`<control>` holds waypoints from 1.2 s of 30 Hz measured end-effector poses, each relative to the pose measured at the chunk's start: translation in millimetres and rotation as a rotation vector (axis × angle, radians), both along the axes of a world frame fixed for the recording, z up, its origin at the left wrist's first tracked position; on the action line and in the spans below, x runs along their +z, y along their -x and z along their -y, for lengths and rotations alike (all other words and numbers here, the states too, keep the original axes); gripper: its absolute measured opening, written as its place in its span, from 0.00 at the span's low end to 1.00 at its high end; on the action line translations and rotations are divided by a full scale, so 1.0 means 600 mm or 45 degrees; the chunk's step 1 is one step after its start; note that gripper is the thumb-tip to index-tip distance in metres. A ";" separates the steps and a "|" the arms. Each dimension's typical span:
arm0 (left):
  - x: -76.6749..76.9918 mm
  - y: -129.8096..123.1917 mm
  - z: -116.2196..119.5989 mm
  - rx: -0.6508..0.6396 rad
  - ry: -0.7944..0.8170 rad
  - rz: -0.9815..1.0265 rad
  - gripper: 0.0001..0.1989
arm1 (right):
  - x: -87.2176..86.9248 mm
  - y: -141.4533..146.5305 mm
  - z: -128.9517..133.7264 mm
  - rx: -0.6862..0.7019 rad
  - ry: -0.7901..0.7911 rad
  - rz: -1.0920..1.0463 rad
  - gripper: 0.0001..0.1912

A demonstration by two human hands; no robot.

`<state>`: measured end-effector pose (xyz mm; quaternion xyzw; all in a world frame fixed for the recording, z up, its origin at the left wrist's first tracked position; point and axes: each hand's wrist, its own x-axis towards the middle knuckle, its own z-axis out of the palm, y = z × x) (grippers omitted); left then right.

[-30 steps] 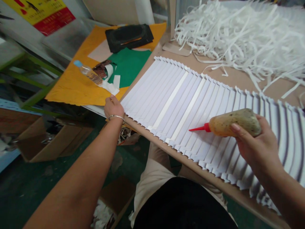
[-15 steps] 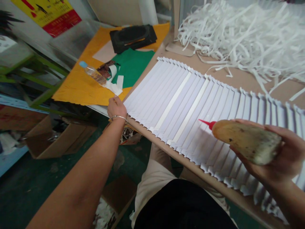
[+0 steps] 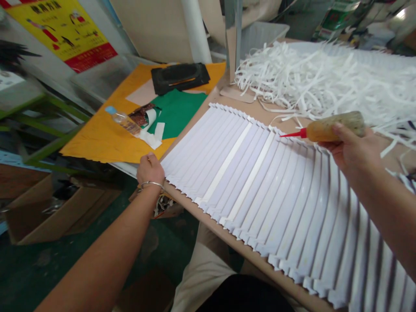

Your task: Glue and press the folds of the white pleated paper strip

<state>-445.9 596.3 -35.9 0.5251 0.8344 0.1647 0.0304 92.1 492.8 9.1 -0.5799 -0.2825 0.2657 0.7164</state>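
My right hand (image 3: 354, 149) is wrapped around a stained, yellowish glue bottle (image 3: 338, 127) with a red pointed nozzle. The bottle lies nearly level, its tip pointing left over the far ends of a row of overlapping white paper strips (image 3: 286, 186). These strips slant across the brown table (image 3: 191, 207); two of them look whiter than the others. At the table's left front corner my left hand (image 3: 150, 170), with a bracelet at the wrist, is closed beside the near end of the row. What its fingers grip, if anything, is hidden.
A tangled heap of white strips (image 3: 312, 86) lies at the back right. On the left, a yellow sheet (image 3: 94, 138) carries a clear bottle (image 3: 125, 122), a green sheet (image 3: 182, 110) and a black flat object (image 3: 180, 77). A cardboard box (image 3: 35, 221) stands on the floor.
My right hand has carried the glue bottle from the middle of the strips to their far ends and turned it more level. My left hand stays at the corner. The view has tilted up.
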 end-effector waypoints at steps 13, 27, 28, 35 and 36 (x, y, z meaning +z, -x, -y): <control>-0.001 0.000 0.000 0.015 0.001 -0.027 0.22 | -0.007 0.029 -0.004 -0.014 0.034 -0.089 0.27; -0.008 -0.001 -0.002 0.000 -0.074 -0.008 0.22 | 0.022 0.119 0.110 0.110 0.099 -0.127 0.25; -0.009 0.000 -0.002 0.003 -0.086 0.005 0.21 | 0.023 0.127 0.119 0.117 0.112 -0.135 0.26; -0.015 0.000 -0.002 0.000 -0.131 0.064 0.21 | 0.015 0.170 0.178 0.086 0.169 -0.040 0.27; -0.015 -0.001 -0.002 -0.003 -0.131 0.062 0.21 | 0.012 0.175 0.187 0.101 0.183 -0.008 0.26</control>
